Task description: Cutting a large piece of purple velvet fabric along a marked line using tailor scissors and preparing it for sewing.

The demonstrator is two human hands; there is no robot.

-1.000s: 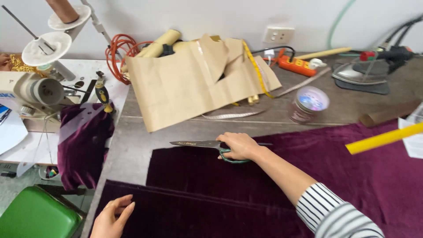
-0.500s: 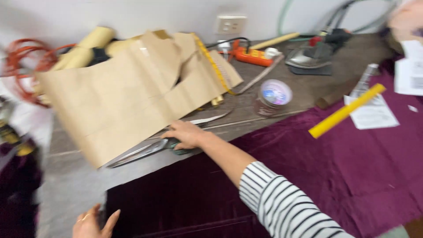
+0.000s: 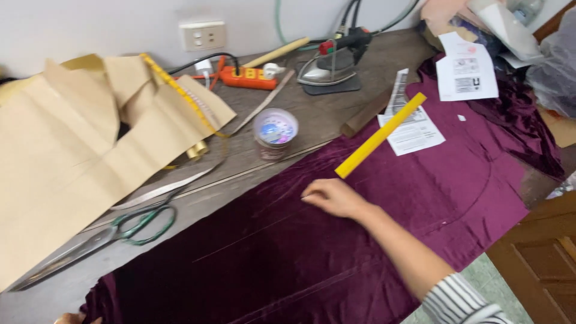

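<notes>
A large piece of dark purple velvet fabric is spread over the grey worktable. My right hand rests palm down on the fabric with nothing in it, just below the lower end of a yellow ruler that lies slantwise on the cloth. Green-handled scissors lie on the bare table to the left, apart from both hands. Only a sliver of my left hand shows at the bottom left edge, by the corner of the fabric; its fingers are hidden.
Brown paper pattern sheets cover the left of the table, with a yellow tape measure across them. A round tin, an iron, an orange power strip and printed papers lie further back. A wooden cabinet stands at right.
My right hand has let go of the scissors, which now lie on the table, and has moved right onto the fabric near the yellow ruler. The view has swung to the right.
</notes>
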